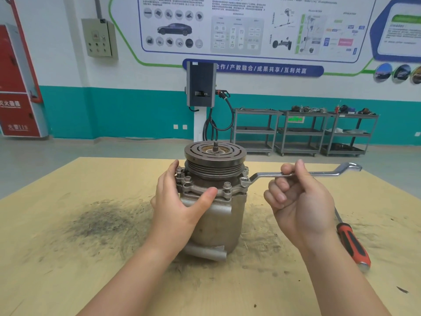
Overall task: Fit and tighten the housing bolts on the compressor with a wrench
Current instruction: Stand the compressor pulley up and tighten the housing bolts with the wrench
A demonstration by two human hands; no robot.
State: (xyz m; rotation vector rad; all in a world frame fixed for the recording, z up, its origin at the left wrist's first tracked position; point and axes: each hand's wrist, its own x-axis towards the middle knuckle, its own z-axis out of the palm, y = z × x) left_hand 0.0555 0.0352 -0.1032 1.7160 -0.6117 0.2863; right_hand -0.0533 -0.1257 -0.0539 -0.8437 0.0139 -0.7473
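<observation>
A grey metal compressor (pixel 218 224) stands upright on the wooden table (pixel 68 258), with its grooved pulley (pixel 215 156) on top. Several housing bolts (pixel 227 185) stick up from the flange below the pulley. My left hand (pixel 182 201) grips the housing from the left, thumb across the front of the flange. My right hand (pixel 300 201) holds the shaft of a silver ring wrench (pixel 268 175). The wrench's ring end sits over the bolt on the flange's right side, and its other end points right.
A red and black screwdriver (pixel 352 241) lies on the table to the right, partly behind my right hand. Dark grime stains the tabletop at left. Grey shelving carts (pixel 303 131) and a wall-mounted charger (pixel 201 84) stand beyond the table's far edge.
</observation>
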